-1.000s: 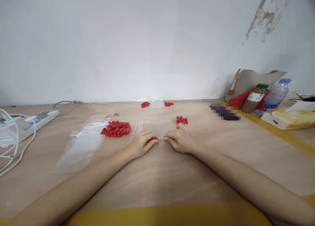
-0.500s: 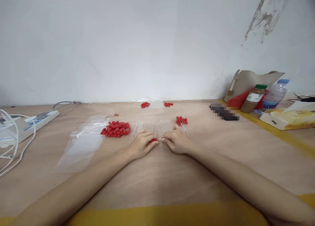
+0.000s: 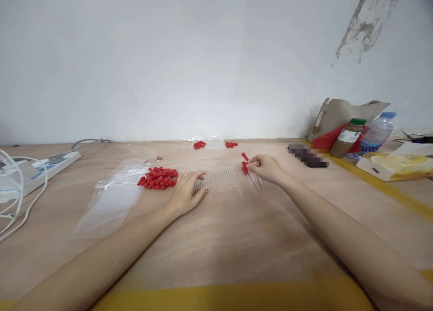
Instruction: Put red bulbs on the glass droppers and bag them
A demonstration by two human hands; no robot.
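My right hand [image 3: 265, 166] pinches a clear dropper with a red bulb [image 3: 245, 158] and holds it just above a small group of finished droppers [image 3: 251, 174] on the wooden table [image 3: 216, 239]. My left hand [image 3: 188, 190] lies on the left end of a row of clear glass tubes [image 3: 216, 177], fingers stretched out and loosely curled over them. A heap of loose red rubber bulbs [image 3: 158, 177] sits just left of that hand.
A clear plastic bag [image 3: 111, 196] lies left of the bulbs. A white power strip with cables [image 3: 37, 169] is at far left. Further red bulbs [image 3: 199, 144] lie by the wall. A jar [image 3: 347, 137], water bottle [image 3: 377, 132], bag and tissue pack [image 3: 399, 164] stand at right.
The hands, which met over one dropper at the table's middle, have parted. My right hand carried the dropper away to the right pile; my left hand moved onto the glass tubes.
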